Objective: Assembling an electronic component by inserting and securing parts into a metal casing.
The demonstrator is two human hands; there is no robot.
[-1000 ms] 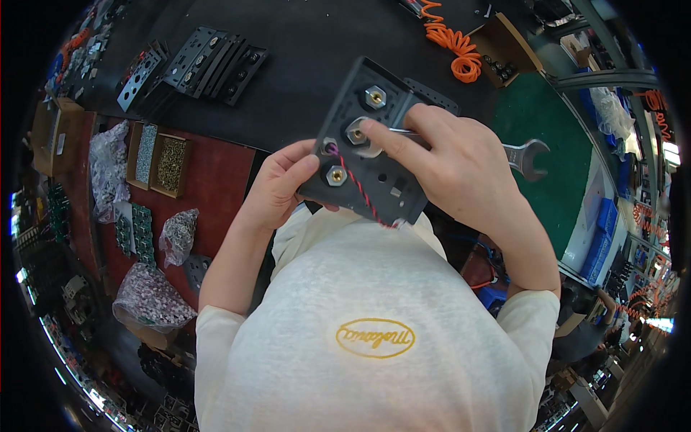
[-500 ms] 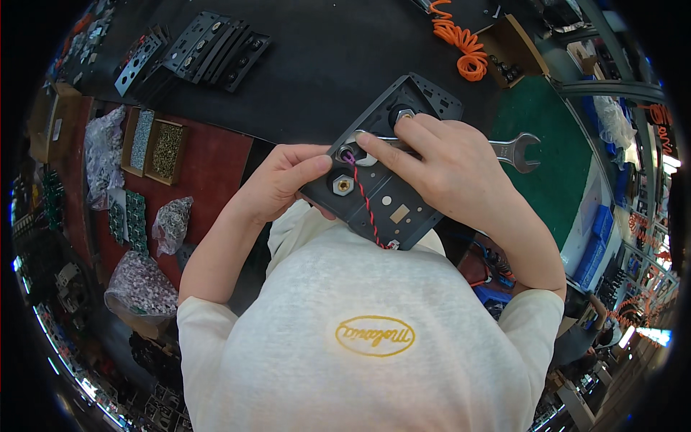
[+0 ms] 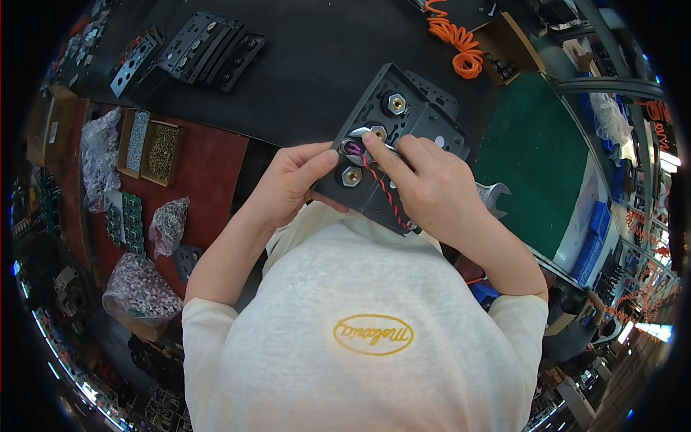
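Observation:
A dark metal panel (image 3: 368,101) with holes and several hex nuts is held tilted in front of my chest. My left hand (image 3: 299,180) grips its left edge, thumb on top and fingers underneath. In my right hand (image 3: 434,180) is an open-end wrench (image 3: 492,197); one jaw sticks out to the right of the hand. The wrench's other end lies round the fitting with purple wires (image 3: 353,147), under my right index finger. A red and black twisted wire (image 3: 389,194) runs from that fitting down across the panel. One brass-centred nut (image 3: 396,104) shows near the far end, another (image 3: 350,176) near my left thumb.
Similar dark panels (image 3: 209,50) stand in a row at the far left. Boxes of small screws (image 3: 163,153), bagged parts (image 3: 142,288) and green circuit boards (image 3: 132,223) lie on the left. A coiled orange hose (image 3: 468,61) and a cardboard box (image 3: 515,43) are far right, beside a green mat (image 3: 540,158).
The wrench has swung clockwise, its free jaw moving toward me. My right hand has come nearer and off the far nut, which is now uncovered. The panel has turned slightly.

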